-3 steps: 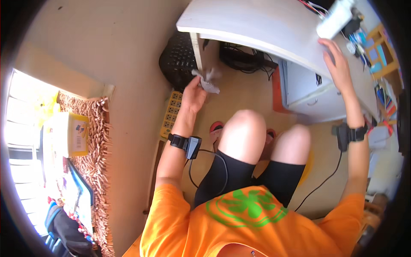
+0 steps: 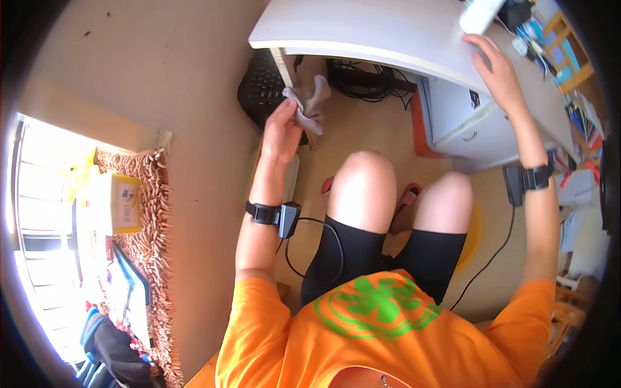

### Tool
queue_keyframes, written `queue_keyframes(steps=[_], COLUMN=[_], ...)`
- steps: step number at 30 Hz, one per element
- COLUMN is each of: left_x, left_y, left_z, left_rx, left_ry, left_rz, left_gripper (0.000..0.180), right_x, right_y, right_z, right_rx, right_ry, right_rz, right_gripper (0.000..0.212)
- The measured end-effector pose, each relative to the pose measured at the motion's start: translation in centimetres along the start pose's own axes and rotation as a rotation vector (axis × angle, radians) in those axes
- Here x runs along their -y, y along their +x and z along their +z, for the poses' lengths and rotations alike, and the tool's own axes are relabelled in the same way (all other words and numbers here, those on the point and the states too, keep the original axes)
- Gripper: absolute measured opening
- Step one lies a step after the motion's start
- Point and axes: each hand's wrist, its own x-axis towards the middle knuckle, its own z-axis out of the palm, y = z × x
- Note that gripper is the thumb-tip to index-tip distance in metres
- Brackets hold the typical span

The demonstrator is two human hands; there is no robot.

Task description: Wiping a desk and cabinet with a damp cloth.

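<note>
Under the desk (image 2: 362, 32), grey cloth (image 2: 310, 103) hanging lengthwise from left hand (image 2: 281, 132).

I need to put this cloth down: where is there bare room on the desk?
The white desk top is bare from its left corner to the right hand. Beyond that hand, the far right end is crowded with small items. The left hand holds the grey cloth below the desk edge.
</note>
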Motion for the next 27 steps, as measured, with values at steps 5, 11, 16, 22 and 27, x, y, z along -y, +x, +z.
queue_keyframes(steps=[5,11,16,22,27], left_x=[-3.2,-5.4,-4.5,1.7,-0.6], left_y=[-2.1,2.2,6.4,5.6,5.8], left_z=[4.9,5.9,3.6,-0.3,0.7], left_rx=[-0.243,-0.413,-0.477,-0.380,-0.369], left_ry=[0.298,0.861,0.852,0.338,0.453], left_rz=[0.357,0.730,0.841,0.709,0.733], left_gripper=[0.034,0.035,0.022,0.020,0.022], right_x=[-0.2,0.6,1.3,4.0,3.4], right_y=[-0.4,-0.3,-0.2,-0.5,-0.1], right_z=[-0.4,-0.8,-1.3,-1.4,-0.3], right_rx=[-0.084,-0.076,-0.044,-0.073,-0.016], right_ry=[-0.018,0.025,0.091,-0.033,-0.059], right_rz=[-0.009,0.031,0.104,0.054,0.040], right_gripper=[0.025,0.027,0.028,0.027,0.027])
